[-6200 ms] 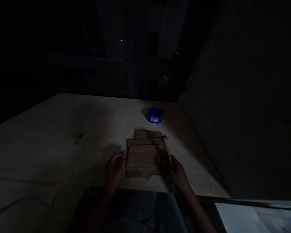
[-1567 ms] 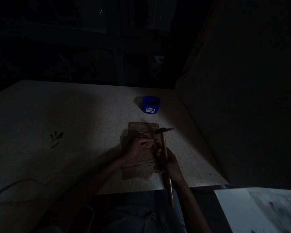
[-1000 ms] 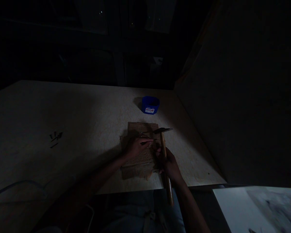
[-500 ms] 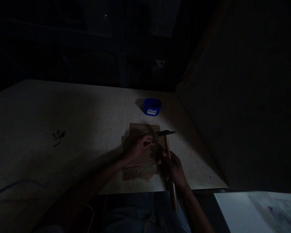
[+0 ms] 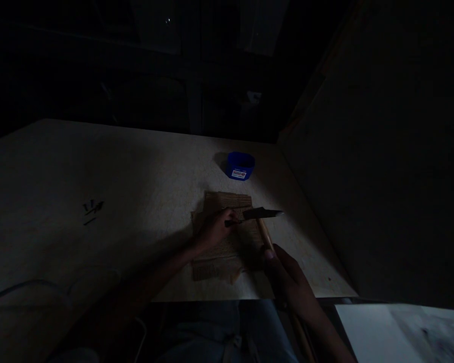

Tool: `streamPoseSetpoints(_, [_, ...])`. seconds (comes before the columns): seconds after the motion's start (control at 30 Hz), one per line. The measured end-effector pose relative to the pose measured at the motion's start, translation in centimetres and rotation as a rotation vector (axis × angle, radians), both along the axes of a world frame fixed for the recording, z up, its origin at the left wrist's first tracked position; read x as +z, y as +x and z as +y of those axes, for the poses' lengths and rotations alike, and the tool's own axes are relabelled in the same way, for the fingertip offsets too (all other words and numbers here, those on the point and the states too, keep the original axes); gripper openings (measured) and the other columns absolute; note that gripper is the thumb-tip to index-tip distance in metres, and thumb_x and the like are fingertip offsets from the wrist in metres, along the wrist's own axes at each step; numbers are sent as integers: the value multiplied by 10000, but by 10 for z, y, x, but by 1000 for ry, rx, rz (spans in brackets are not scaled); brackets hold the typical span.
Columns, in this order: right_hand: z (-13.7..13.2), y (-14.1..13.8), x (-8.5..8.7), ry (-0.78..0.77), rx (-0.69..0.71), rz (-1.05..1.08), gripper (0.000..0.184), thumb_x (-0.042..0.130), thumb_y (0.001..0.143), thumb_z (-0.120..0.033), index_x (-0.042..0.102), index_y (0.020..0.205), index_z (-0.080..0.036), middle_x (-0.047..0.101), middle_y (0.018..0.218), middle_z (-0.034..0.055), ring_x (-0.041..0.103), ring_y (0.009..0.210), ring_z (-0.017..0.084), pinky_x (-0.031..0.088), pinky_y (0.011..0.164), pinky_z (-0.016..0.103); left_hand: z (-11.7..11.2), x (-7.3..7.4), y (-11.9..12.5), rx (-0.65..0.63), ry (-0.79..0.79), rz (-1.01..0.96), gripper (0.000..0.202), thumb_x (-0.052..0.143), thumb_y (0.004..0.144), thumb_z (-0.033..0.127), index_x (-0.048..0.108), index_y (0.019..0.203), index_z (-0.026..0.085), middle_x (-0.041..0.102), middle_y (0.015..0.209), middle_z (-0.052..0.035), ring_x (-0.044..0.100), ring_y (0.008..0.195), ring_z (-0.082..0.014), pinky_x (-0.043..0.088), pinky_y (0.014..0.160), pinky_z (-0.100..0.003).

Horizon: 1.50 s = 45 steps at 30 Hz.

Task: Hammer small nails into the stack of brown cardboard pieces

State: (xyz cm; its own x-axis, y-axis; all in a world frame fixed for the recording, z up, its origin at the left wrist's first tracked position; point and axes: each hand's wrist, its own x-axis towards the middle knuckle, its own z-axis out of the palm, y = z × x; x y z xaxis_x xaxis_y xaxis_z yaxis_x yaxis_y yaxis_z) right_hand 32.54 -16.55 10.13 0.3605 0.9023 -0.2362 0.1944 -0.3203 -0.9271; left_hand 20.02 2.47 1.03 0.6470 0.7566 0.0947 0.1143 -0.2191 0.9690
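Stacked pieces of chipboard (image 5: 227,237) lie on a pale worktable (image 5: 117,186) in dim light. My left hand (image 5: 214,233) rests on the stack, fingers pinched on a thin dark nail (image 5: 232,222) held against the wood. My right hand (image 5: 287,282) is closed round the wooden handle of a hammer (image 5: 265,229). The hammer's dark metal head hangs just above and to the right of the nail.
A small blue tub (image 5: 240,166) with a label stands behind the stack. Several dark nails (image 5: 92,209) lie loose on the left of the table. A tall upright board (image 5: 382,166) walls off the right side. A cable (image 5: 30,287) runs along the near left.
My right hand has slid back along the handle toward me. The hammer head has moved a little right and lower, nearer the nail. My left hand stays pinched on the nail.
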Motion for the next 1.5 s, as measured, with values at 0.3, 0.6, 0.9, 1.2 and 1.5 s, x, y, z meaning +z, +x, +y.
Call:
streamPoseSetpoints(0.3, [4,1,-12,1,-16,-107,531,415,947,-671,638,922,-191,659,766,38,595,722,203,463,645,277,0,-4,1,30,4,41,210,708,811,155,598,982,207,731,932,-11,717,904,-176,568,785,-286])
streamPoseSetpoints(0.6, [8,7,-14,-61,104,-167,538,384,963,-659,617,863,-185,632,702,20,563,674,191,408,608,274,0,1,0,19,5,63,230,688,795,104,624,993,202,745,945,-13,730,872,-174,572,751,-271])
streamPoseSetpoints(0.9, [14,11,-11,-108,179,-241,529,362,963,-658,611,873,-199,673,699,46,576,624,202,383,563,288,0,-1,1,30,32,89,246,690,767,98,628,980,203,748,888,-5,725,819,-169,556,716,-259])
streamPoseSetpoints(1.2, [16,16,-12,-131,203,-272,533,368,958,-668,600,849,-201,630,631,22,528,561,175,350,515,275,2,-7,3,-7,15,58,187,687,769,117,635,930,197,738,829,8,714,792,-163,541,700,-250])
streamPoseSetpoints(1.5, [32,30,-16,-1,-43,249,506,546,853,-721,552,839,-215,417,483,-96,316,302,75,219,277,193,5,-13,1,-26,67,68,199,679,815,170,662,1011,197,755,890,-12,720,842,-172,562,772,-295])
